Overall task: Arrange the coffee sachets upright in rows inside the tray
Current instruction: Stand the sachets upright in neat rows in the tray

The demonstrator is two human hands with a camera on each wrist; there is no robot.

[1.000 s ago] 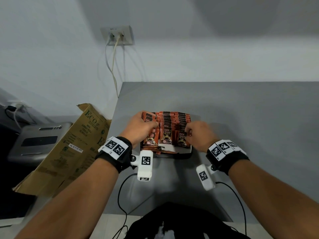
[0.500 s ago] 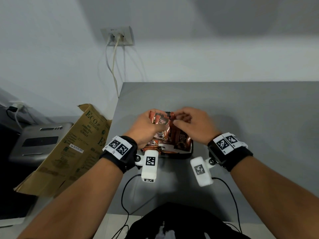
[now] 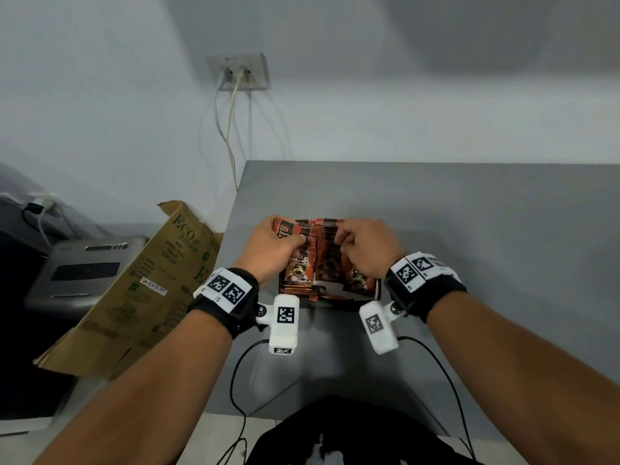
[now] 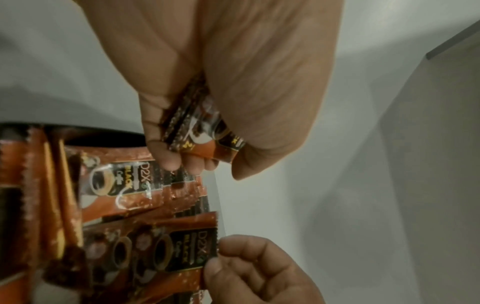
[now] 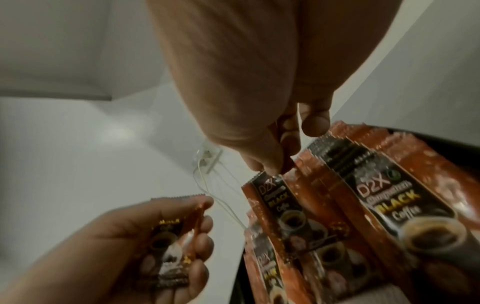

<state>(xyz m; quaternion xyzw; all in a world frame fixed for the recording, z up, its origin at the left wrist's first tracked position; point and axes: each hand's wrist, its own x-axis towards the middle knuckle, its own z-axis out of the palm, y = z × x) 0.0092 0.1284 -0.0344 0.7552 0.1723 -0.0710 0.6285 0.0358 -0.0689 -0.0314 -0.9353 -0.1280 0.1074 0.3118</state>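
Note:
Orange-and-black coffee sachets (image 3: pixel 330 260) stand in rows in a dark tray (image 3: pixel 335 305) near the grey table's front left. My left hand (image 3: pixel 295 236) is over the tray's left side and grips a small bundle of sachets (image 4: pixel 197 131) between thumb and curled fingers. My right hand (image 3: pixel 342 239) is over the middle rows, and its thumb and forefinger pinch the top edge of one standing sachet (image 5: pixel 275 197). In the left wrist view the right hand (image 4: pixel 215 257) holds that sachet's corner. The far rows are partly hidden by both hands.
The grey table (image 3: pixel 469 246) stretches right and back from the tray. A folded cardboard box (image 3: pixel 141 290) leans beside the table's left edge, with a grey device (image 3: pixel 84 273) behind it. Cables (image 3: pixel 231 135) hang from a wall socket. Wrist-camera cords (image 3: pixel 241 370) trail off the front edge.
Both hands left the tray's outer sides and came together over the sachets. The left hand lifted a few sachets up; the right hand moved to the middle and pinched a sachet top.

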